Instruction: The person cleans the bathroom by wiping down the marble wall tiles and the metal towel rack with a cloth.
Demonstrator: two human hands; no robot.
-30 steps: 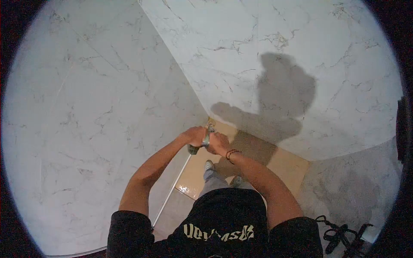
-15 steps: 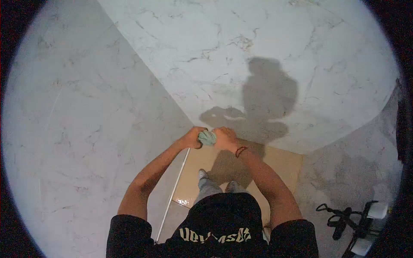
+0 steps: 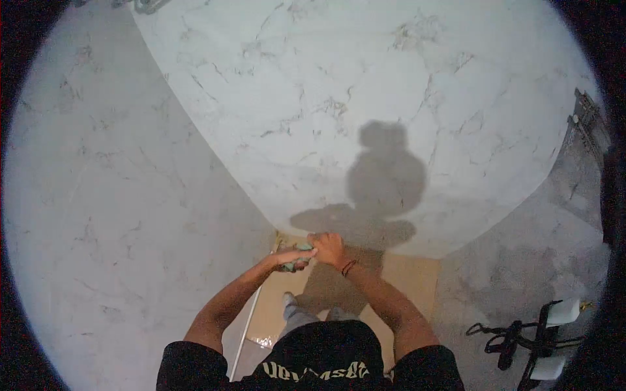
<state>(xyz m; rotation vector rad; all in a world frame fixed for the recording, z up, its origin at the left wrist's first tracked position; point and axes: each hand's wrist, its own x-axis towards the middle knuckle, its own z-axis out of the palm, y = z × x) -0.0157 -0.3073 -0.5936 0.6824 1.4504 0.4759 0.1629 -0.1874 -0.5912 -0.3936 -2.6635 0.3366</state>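
Observation:
A crumpled pale green cloth (image 3: 289,266) is bunched between my hands, mostly covered by fingers. My left hand (image 3: 282,259) is closed around it from the left, with bits of the fabric showing above and below the fingers. My right hand (image 3: 328,247) meets the left one, its fingers curled over the cloth's other end; a thin dark bracelet (image 3: 350,266) circles that wrist. Both arms reach forward in front of my body, above the tan floor.
Marbled wall panels rise ahead (image 3: 293,98) and to the left (image 3: 117,228). A tan floor section (image 3: 414,280) lies under my feet, with a white edge strip (image 3: 246,319) on its left. A black-framed object with white blocks (image 3: 544,339) stands at the lower right.
My view has tilted up, so hands and floor sit lower in it. The cloth, earlier a visible twisted bundle between my fists, is now more enclosed, and my hands are closer together.

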